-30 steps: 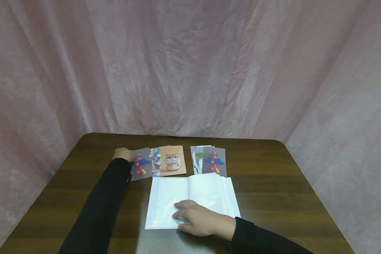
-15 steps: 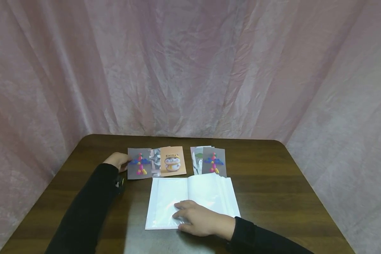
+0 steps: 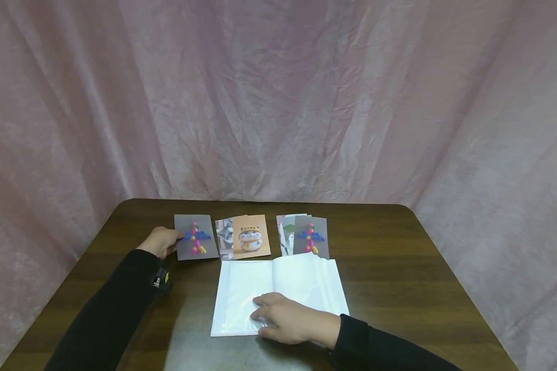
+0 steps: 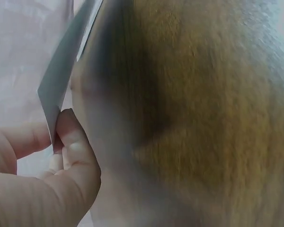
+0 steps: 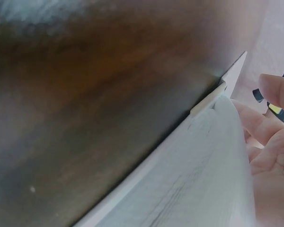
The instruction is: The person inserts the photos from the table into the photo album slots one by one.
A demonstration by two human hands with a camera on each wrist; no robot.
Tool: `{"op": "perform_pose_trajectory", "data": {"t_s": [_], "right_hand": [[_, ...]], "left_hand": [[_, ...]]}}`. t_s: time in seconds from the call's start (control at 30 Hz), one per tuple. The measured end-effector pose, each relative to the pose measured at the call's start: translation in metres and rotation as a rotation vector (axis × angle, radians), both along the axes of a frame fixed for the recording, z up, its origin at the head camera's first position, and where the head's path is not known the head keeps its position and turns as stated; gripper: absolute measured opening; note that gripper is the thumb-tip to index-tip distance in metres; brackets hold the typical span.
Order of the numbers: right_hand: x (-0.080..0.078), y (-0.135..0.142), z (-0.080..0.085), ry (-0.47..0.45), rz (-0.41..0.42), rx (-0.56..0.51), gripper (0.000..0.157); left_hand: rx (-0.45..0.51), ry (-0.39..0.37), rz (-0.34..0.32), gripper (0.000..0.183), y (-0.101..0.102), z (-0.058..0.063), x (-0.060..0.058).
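My left hand [image 3: 161,242] pinches the left edge of a grey photo card [image 3: 196,250] printed with a pink and blue figure. In the left wrist view that card [image 4: 61,71] stands between thumb and fingers [image 4: 78,146], lifted off the table. A white photo album [image 3: 246,281] with clear sleeves lies spread at the middle. My right hand [image 3: 290,318] rests on it, fingers loosely extended over the left page. Page edges of the album [image 5: 194,165] show beside that hand [image 5: 274,146] in the right wrist view.
Behind the album lie an orange card [image 3: 251,237] with a cartoon animal and a partly covered cat photo [image 3: 225,238]. To their right, another grey card [image 3: 311,236] overlaps a pale one [image 3: 285,234]. The brown table [image 3: 399,278] ends at a pink curtain [image 3: 278,103].
My left hand has drawn the grey card to the left, away from the cat photo it overlapped or touched. The right hand and album stay in place.
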State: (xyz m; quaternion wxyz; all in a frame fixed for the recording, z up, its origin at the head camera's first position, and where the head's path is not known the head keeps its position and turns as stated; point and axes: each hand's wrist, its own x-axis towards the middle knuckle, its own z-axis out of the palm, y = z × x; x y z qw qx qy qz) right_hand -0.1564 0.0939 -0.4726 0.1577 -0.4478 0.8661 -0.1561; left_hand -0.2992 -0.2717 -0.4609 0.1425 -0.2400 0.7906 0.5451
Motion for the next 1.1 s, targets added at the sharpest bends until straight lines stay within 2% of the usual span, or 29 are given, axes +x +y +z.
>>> {"op": "perform_pose_trajectory", "data": {"t_s": [0.07,0.13,0.3,0.37,0.47,0.57,0.8,0.9,0.93,1.1], "right_hand": [[0.0,-0.001,0.0,0.003,0.0,-0.001,0.038],[-0.001,-0.001,0.0,-0.004,-0.007,-0.005,0.037],[-0.005,0.001,0.003,-0.052,-0.041,-0.051,0.035],[-0.007,0.002,0.006,-0.071,-0.063,-0.086,0.034],[-0.01,0.004,0.01,-0.086,-0.096,-0.148,0.033],[-0.014,0.007,0.015,-0.108,-0.139,-0.195,0.032],[-0.025,0.019,0.023,-0.212,-0.238,-0.288,0.032],[-0.035,0.023,0.023,-0.291,-0.309,-0.349,0.032],[-0.04,0.024,0.022,-0.343,-0.342,-0.384,0.031],[-0.06,0.026,0.019,-0.709,-0.537,-0.579,0.035]], "left_hand": [[-0.018,-0.005,0.002,0.035,-0.002,0.004,0.004],[0.006,0.011,0.0,0.034,-0.001,0.007,0.009],[0.183,0.089,-0.024,0.02,0.013,0.012,0.022],[0.247,0.102,-0.03,0.018,0.023,0.012,0.027],[0.299,0.108,-0.049,0.025,0.04,0.012,0.035],[0.337,0.121,-0.082,0.035,0.058,0.012,0.043],[0.393,0.128,-0.143,0.04,0.095,0.011,0.064],[0.401,0.123,-0.157,0.038,0.107,0.011,0.072],[0.407,0.123,-0.158,0.036,0.111,0.011,0.074],[0.405,0.136,-0.163,0.018,0.127,0.011,0.082]]}}
